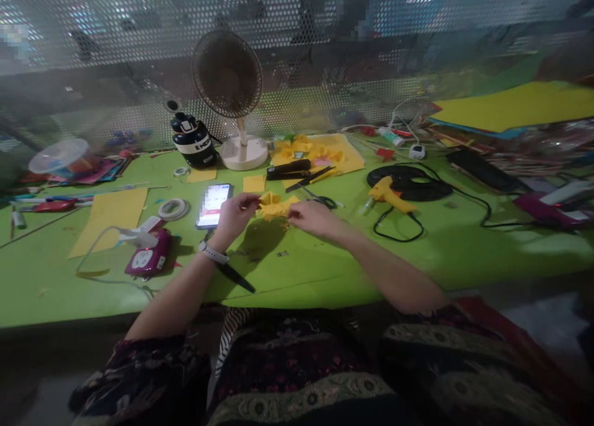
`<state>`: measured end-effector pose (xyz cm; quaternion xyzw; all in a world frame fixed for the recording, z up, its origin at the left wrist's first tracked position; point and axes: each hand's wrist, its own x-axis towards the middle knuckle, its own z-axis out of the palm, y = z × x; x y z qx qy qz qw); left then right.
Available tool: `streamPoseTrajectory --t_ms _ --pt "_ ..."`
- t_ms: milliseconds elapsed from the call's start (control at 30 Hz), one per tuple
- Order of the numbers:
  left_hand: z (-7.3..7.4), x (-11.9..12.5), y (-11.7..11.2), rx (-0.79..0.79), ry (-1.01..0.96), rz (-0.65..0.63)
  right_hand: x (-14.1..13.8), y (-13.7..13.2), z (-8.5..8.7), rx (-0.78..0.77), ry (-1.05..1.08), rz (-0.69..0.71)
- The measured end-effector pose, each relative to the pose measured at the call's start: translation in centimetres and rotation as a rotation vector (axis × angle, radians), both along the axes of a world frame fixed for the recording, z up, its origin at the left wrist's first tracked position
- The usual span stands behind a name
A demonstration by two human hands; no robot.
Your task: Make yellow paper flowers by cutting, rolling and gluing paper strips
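Observation:
Between my two hands is a crinkled yellow paper piece (275, 208), held just above the green table. The fingers of my left hand (239, 210) are closed on its left end. My right hand (312, 218) pinches its right end. Just left of my left hand lies a phone (213, 205) with its screen lit. Beyond the paper are a black stapler (288, 169) and a pair of scissors (323, 200), which lies nearest to my right hand. A yellow glue gun (392, 195) rests farther right, its cord looping towards me.
A white fan (244, 153) and a dark bottle (193, 144) stand at the back. Yellow paper pieces (320, 150) lie behind the stapler. To the left are a tape roll (173, 209), a purple power socket (148, 254) and a yellow sheet (112, 215). A black cutter (237, 277) lies near the front edge.

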<state>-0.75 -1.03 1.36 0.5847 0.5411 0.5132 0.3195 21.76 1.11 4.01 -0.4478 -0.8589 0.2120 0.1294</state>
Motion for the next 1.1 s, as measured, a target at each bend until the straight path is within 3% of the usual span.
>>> streamPoseTrajectory --t_ms 133,267,400,600,833,1100 --pt "-0.1 0.1 -0.3 0.173 0.164 0.016 0.2 0.4 0.2 0.012 0.099 -0.134" --pt "-0.1 0.3 -0.6 0.272 0.276 0.054 0.8 1.1 0.3 0.0 0.19 -0.181" --pt "-0.7 0.6 -0.9 0.173 0.221 0.018 0.8 1.1 0.4 -0.052 0.227 -0.208" --pt "-1.4 1.1 -1.2 0.15 0.168 -0.004 -0.4 -0.3 0.5 -0.358 0.453 -0.145" --pt "-1.5 1.4 -1.3 0.083 0.008 -0.034 -1.5 -1.1 -0.1 -0.333 0.646 -0.253" --pt "-0.4 2.2 -1.7 -0.068 -0.237 -0.013 -1.3 -0.2 -0.4 -0.508 1.004 -0.318"
